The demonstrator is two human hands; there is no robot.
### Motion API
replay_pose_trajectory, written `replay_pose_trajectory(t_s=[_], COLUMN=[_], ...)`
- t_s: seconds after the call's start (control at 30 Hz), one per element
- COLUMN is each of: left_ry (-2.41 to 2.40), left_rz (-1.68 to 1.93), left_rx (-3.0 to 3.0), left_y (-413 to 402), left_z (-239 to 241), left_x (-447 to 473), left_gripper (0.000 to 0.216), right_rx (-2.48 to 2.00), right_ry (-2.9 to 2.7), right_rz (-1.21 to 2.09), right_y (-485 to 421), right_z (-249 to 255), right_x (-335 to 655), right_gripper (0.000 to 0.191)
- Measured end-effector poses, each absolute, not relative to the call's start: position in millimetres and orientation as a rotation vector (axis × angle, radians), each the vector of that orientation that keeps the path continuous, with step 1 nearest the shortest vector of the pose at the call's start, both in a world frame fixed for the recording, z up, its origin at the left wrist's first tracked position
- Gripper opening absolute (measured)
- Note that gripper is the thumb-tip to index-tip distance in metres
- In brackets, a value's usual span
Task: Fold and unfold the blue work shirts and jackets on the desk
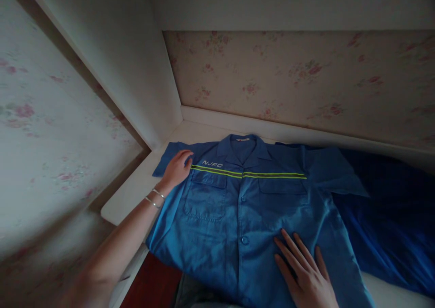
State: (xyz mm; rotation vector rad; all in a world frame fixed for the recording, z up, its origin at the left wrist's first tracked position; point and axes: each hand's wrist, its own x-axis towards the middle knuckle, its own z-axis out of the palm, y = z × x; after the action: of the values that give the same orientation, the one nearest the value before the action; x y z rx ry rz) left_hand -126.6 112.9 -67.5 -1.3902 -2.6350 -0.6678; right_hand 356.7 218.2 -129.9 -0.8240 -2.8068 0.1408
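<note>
A blue short-sleeved work shirt (217, 235) lies spread front side up, with its collar toward the wall. It has buttons down the middle, yellow-green stripes across the chest and the letters NJPC above one pocket. My left hand (178, 166), with two thin bracelets on the wrist, rests at the shirt's left sleeve and shoulder; its fingers are loosely bent, thumb apart, with no cloth visibly pinched. On the lower right front of the shirt, my right hand (304, 269) lies flat with fingers spread. The shirt's bottom hem drops out of view at the near edge.
Beneath the shirt is a white desk surface (125, 194) with a rounded left corner. Dark blue cloth (394, 217) lies to the right, partly under the shirt. A floral-papered wall (288, 77) rises behind, and a white upright panel (112, 59) stands at the left.
</note>
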Motion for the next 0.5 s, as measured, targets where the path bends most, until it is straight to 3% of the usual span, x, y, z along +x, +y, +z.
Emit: replay_pose_trajectory(t_s=[0.17,0.5], left_ry=[-2.73,-2.907], left_rz=[-0.505,-0.407], left_rx=[-1.527,-1.004], left_y=[142.0,118.9], left_z=[-87.1,-91.9], left_x=[-159.2,-205.7], left_gripper=[0.047,0.056], right_rx=[-0.738,-0.798], right_ry=[-2.803,-2.782], right_rz=[0.091,0.101], right_y=[222.4,221.5], right_z=[-139.0,-142.4], right_x=[361.9,357.6], right_gripper=[0.055,0.062])
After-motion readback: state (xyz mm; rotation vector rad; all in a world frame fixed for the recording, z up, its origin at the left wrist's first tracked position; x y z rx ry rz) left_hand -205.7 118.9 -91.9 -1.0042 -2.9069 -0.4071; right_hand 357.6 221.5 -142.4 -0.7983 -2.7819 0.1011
